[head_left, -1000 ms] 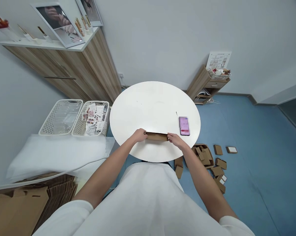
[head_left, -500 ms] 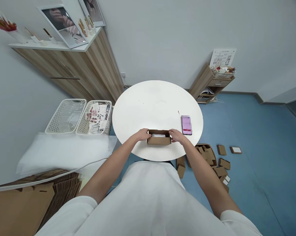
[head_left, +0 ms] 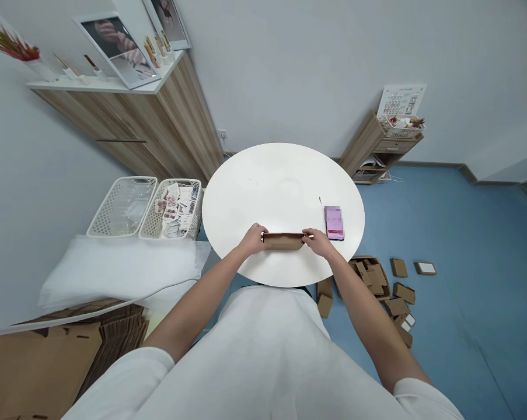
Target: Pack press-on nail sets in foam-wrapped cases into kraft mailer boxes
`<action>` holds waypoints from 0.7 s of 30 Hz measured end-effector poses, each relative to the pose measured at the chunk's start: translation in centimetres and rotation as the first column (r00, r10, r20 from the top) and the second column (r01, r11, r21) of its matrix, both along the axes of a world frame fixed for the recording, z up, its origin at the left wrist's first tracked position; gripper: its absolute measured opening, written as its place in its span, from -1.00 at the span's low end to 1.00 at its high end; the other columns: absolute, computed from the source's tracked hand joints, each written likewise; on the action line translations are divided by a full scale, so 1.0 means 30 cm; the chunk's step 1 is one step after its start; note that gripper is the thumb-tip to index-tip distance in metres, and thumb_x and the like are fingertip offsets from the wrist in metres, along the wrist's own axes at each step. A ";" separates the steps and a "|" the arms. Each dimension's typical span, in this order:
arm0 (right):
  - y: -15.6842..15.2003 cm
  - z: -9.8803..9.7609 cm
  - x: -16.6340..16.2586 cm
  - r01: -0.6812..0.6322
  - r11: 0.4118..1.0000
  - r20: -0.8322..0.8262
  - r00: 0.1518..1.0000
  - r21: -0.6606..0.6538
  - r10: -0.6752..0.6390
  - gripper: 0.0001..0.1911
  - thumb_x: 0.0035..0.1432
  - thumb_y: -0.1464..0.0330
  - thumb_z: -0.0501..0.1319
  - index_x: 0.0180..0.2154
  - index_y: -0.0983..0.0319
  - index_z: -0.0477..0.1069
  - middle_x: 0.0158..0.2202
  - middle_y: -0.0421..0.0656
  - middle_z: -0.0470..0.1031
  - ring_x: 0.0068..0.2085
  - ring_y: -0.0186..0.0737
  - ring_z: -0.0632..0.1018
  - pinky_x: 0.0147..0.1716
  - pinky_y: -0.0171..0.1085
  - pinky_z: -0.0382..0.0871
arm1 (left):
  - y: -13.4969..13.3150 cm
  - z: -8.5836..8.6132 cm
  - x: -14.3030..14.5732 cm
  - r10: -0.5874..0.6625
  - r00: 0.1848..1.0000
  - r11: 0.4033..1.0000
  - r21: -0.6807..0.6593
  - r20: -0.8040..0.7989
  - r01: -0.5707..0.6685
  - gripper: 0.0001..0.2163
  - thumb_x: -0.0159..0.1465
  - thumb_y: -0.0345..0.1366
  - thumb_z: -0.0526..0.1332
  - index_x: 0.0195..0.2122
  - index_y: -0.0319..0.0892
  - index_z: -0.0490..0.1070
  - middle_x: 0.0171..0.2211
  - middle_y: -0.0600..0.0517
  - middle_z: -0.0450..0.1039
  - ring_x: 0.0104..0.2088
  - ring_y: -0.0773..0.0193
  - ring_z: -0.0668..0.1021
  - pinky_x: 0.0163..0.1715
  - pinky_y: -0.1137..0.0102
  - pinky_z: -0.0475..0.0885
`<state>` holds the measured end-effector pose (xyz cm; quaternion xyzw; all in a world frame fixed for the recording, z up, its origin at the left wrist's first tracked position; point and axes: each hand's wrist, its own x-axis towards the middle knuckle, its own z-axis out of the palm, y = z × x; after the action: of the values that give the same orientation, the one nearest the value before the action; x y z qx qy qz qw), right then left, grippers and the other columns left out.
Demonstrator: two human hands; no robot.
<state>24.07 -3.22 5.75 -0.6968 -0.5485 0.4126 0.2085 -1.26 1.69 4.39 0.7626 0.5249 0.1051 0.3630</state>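
A small brown cardboard box (head_left: pixel 283 242) is at the near side of the white oval table (head_left: pixel 267 186). My left hand (head_left: pixel 253 239) grips its left end, fingers curled round the corner. At the opposite end, my right hand (head_left: pixel 317 241) pinches the box's right corner between thumb and fingers. The front wall faces me, and only a thin dark gap shows along the top edge, so the inside is hidden. To the right of my right hand lies a phone (head_left: pixel 334 223) with a purple screen.
Left of the table stand two white baskets, one with clear plastic (head_left: pixel 127 207), the other with printed cards (head_left: pixel 178 207). White foam sheets (head_left: pixel 123 268) and flattened cardboard (head_left: pixel 44 367) lie nearer. Small boxes (head_left: pixel 398 268) are scattered on the blue floor at right.
The box has tipped or its lid has come over, so the white item seen inside before is hidden. Both hands stay at its ends. The view has shifted slightly.
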 end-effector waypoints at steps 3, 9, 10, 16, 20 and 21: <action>0.015 0.018 -0.003 -0.018 0.999 0.048 0.999 0.031 0.016 -0.70 0.05 0.29 0.07 -0.17 0.20 0.41 -0.14 -0.09 0.43 -0.19 -0.20 0.44 -0.26 -0.28 0.27 | 0.011 -0.001 0.011 0.051 0.999 0.999 0.014 -0.011 -0.051 -0.60 -0.02 -0.24 0.27 -0.12 -0.18 0.32 -0.18 -0.03 0.21 -0.32 0.30 0.41 -0.30 0.41 0.35; 0.043 0.051 -0.007 -0.077 0.996 0.102 0.992 0.032 0.074 -0.75 0.06 0.25 0.03 -0.44 0.17 0.44 -0.48 -0.22 0.44 -0.40 -0.26 0.40 -0.43 -0.33 0.21 | 0.031 0.016 0.028 0.048 0.989 0.998 0.043 -0.137 -0.043 -0.59 -0.02 -0.21 0.26 -0.11 -0.15 0.34 -0.24 -0.02 0.31 -0.23 0.19 0.41 -0.28 0.39 0.31; 0.047 0.053 -0.008 -0.073 0.997 0.105 0.992 0.030 0.070 -0.75 0.05 0.24 0.02 -0.45 0.17 0.43 -0.51 -0.23 0.42 -0.43 -0.27 0.39 -0.45 -0.34 0.20 | 0.034 0.020 0.030 0.040 0.989 0.999 0.042 -0.145 -0.034 -0.60 -0.02 -0.22 0.26 -0.12 -0.15 0.35 -0.26 -0.01 0.34 -0.23 0.17 0.41 -0.29 0.39 0.30; 0.062 0.053 -0.011 -0.064 0.998 0.072 0.995 -0.004 0.064 -0.72 0.05 0.24 0.01 -0.43 0.20 0.45 -0.52 -0.22 0.43 -0.43 -0.30 0.41 -0.45 -0.36 0.20 | 0.049 0.033 0.026 0.015 0.995 1.000 0.005 -0.095 -0.015 -0.63 -0.04 -0.28 0.24 -0.15 -0.14 0.36 -0.34 0.04 0.42 -0.32 0.21 0.46 -0.40 0.42 0.31; 0.061 0.040 -0.004 -0.042 0.998 0.019 0.999 -0.040 0.043 -0.72 0.04 0.26 0.05 -0.30 0.22 0.46 -0.43 -0.19 0.48 -0.38 -0.29 0.44 -0.38 -0.35 0.25 | 0.055 0.030 0.008 -0.030 0.998 1.000 0.000 -0.048 0.030 -0.62 -0.04 -0.27 0.23 -0.14 -0.14 0.37 -0.37 0.05 0.42 -0.36 0.24 0.46 -0.43 0.43 0.31; 0.060 0.036 -0.001 -0.026 0.998 0.002 1.000 -0.054 0.026 -0.70 0.04 0.26 0.07 -0.23 0.23 0.44 -0.40 -0.18 0.48 -0.36 -0.29 0.45 -0.36 -0.34 0.26 | 0.057 0.028 0.001 -0.047 0.998 0.999 -0.007 -0.034 0.047 -0.61 -0.03 -0.27 0.22 -0.12 -0.14 0.36 -0.38 0.06 0.42 -0.36 0.24 0.46 -0.42 0.44 0.32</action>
<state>24.04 -1.42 6.82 -0.6955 -0.5465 0.4289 0.1836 -1.22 3.39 5.24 0.7753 0.5134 0.0819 0.3586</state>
